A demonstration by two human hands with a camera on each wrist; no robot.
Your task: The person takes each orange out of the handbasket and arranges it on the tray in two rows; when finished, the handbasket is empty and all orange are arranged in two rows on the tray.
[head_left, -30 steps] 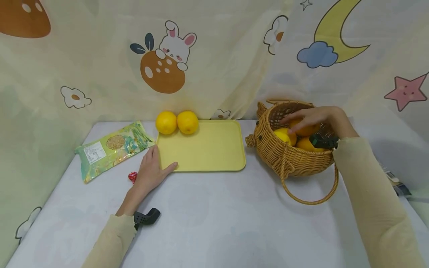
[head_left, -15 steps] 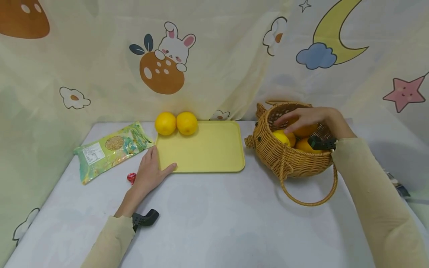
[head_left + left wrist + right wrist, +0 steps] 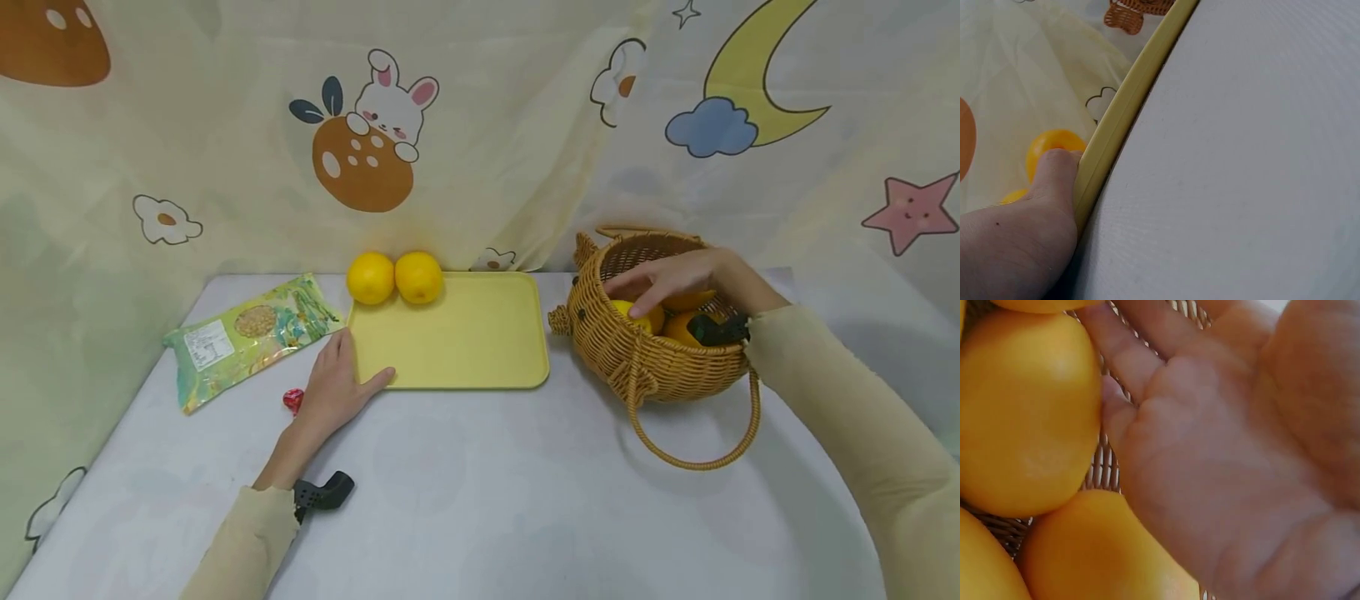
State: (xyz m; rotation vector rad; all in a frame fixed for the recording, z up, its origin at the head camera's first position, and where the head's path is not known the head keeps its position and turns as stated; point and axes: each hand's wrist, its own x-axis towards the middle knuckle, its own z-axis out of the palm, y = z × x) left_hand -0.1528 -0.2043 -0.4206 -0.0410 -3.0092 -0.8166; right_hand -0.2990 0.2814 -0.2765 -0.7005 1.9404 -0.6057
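Observation:
My left hand (image 3: 337, 379) rests at the front left corner of a yellow tray (image 3: 465, 342), fingers along its left edge and thumb over the front rim. Two yellow citrus fruits, one of them a round fruit (image 3: 419, 277), sit side by side at the tray's back left corner. My right hand (image 3: 667, 279) reaches into a pig-shaped wicker basket (image 3: 675, 371). Its thumb lies at a yellow citrus fruit (image 3: 630, 313), the fingers dipping beyond it, their tips hidden. In the right wrist view the palm faces several orange-yellow fruits (image 3: 1029, 412), and the visible fingers extend fairly straight beside them.
A green printed snack bag (image 3: 251, 342) lies left of the tray. Beside my left wrist is a small red wrapped candy (image 3: 293, 400). The basket's handle (image 3: 697, 462) hangs forward onto the white table (image 3: 480, 500). A printed cloth (image 3: 510, 133) hangs behind.
My right hand has sunk lower and forward into the basket, its fingers now past the yellow fruit and its thumb at the near side. My left hand stays on the tray corner.

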